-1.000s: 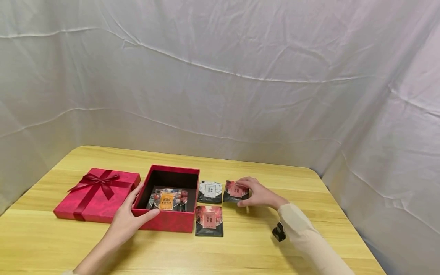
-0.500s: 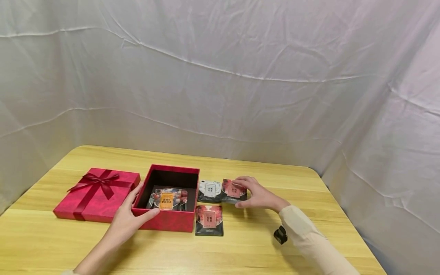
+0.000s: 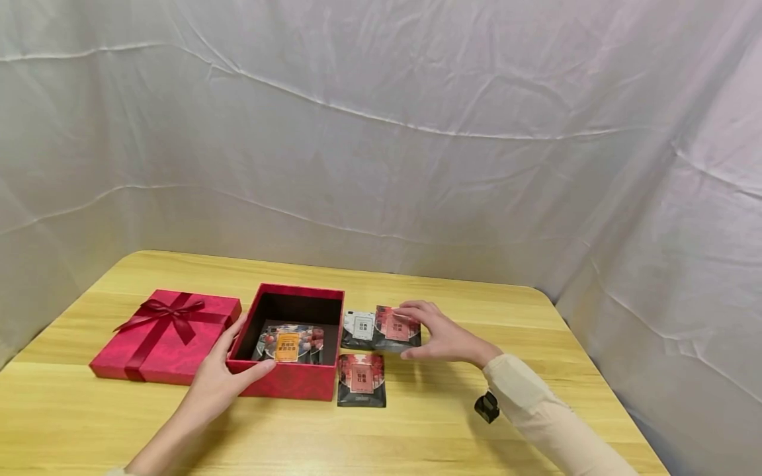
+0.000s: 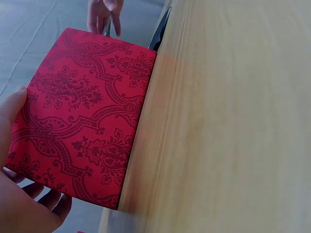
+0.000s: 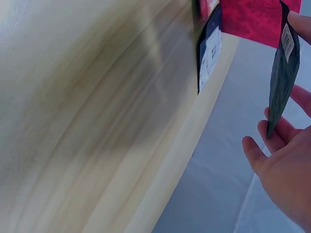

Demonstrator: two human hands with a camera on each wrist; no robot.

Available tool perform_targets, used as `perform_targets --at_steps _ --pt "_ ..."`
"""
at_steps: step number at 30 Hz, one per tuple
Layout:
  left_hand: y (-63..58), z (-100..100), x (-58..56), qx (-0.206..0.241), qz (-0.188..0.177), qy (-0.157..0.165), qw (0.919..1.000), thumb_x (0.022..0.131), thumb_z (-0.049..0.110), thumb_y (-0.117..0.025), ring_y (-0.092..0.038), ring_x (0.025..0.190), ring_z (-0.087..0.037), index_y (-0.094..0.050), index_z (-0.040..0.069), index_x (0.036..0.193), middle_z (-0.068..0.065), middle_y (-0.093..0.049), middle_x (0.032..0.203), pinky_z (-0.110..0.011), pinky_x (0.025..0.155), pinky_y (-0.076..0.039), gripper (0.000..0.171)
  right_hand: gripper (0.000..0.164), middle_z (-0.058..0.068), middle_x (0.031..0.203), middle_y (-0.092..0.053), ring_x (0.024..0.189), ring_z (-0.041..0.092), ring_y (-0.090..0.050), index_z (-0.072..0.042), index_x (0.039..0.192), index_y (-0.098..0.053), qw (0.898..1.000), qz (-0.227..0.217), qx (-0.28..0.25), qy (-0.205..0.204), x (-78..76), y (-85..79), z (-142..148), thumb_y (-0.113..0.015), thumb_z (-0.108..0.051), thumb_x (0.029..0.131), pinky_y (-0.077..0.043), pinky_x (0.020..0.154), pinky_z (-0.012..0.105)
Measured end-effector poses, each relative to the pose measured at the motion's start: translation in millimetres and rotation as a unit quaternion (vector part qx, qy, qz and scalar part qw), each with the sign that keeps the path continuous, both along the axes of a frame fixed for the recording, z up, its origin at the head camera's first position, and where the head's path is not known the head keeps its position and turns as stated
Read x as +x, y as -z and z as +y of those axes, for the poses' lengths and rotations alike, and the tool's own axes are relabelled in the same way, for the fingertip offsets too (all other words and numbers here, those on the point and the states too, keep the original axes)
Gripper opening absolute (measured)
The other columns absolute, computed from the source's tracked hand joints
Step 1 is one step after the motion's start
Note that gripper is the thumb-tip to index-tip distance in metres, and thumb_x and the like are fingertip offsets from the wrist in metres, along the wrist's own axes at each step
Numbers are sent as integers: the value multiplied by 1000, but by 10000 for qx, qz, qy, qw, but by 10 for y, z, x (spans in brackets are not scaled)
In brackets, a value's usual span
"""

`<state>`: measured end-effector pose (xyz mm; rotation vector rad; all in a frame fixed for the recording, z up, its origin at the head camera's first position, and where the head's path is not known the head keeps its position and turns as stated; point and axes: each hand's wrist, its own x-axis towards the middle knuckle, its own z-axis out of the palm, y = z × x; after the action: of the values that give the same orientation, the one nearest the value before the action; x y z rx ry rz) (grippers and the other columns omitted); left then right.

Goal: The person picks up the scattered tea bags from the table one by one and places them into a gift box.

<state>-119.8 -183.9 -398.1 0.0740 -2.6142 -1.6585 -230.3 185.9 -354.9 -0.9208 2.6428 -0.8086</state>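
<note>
Head view on my feed: the right hand (image 3: 446, 336) pinches a red-and-black sachet (image 3: 391, 329) between thumb and fingers, and the right wrist view shows it raised off the table (image 3: 417, 439), barcoded underside visible. From above it overlaps the edge of the white sachet (image 3: 358, 327) lying beside the red box (image 3: 288, 383); a second red sachet (image 3: 362, 381) lies flat on the near side. The left hand (image 3: 223, 377) grips the box's near-left corner, thumb at the front wall, fingers along the side. I judge the step in hand to be bringing the pinched sachet to the box, where an orange-labelled sachet (image 3: 288, 347) lies near the front. I'd raise it above the right wall before crossing, lower it level, and pinch lightly to avoid creasing; the left hand's hold should stop the box sliding.
</note>
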Motion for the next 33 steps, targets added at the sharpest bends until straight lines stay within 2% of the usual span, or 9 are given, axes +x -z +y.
perform_targets --at_steps 7,22,33 --pt "-3 -5 -5 -78 -66 0 9999 83 35 -76 -20 137 -49 -14 16 156 -26 -20 154 -72 98 -26 98 80 14 150 -32 135 33 -30 -8 146 -42 10000 -27 65 -62 65 -81 -77 -79 -31 78 -33 102 60" --pt "-8 0 -2 -71 -6 16 10000 83 35 -76 -21 136 -49 -14 15 156 -27 -21 153 -72 98 -27 98 80 11 151 -31 136 30 -29 -16 148 -40 9998 -13 54 -202 139 -238 -242 -79 -27 78 -33 102 60" --pt "-8 0 -2 -67 -19 27 10000 84 35 -75 -21 136 -50 -14 15 156 -28 -20 153 -72 98 -27 97 78 13 150 -31 135 30 -29 -15 148 -40 9991 90 106 -404 128 -350 -441 -76 -34 82 -34 102 58"
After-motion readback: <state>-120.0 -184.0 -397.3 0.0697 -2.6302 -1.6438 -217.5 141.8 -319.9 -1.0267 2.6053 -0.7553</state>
